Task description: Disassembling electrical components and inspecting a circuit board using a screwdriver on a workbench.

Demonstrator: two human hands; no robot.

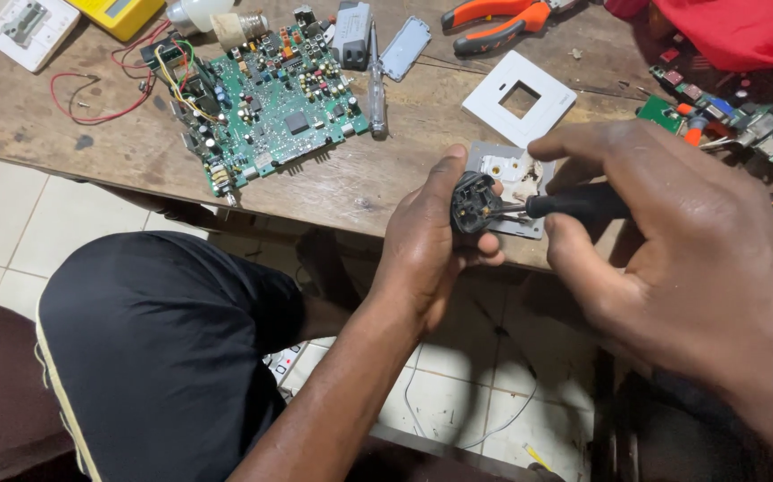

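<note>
My left hand (pixel 426 241) grips a small black plug (pixel 474 202) in front of the table edge, its open face turned right. In my right hand (pixel 672 241) is a screwdriver with a black handle (pixel 582 203), and its metal tip rests in the plug's face. Both hands meet just above a grey and white wall socket module (pixel 518 174) lying on the wooden table (pixel 386 170).
A green circuit board (pixel 261 103) with coloured wires lies at the back left. A white faceplate (pixel 518 98), a tester screwdriver (pixel 376 85), orange pliers (pixel 498 22), a bulb (pixel 217 20), a yellow meter (pixel 123 13) and another board (pixel 761 125) surround it. My dark-clad knee (pixel 163 339) is below.
</note>
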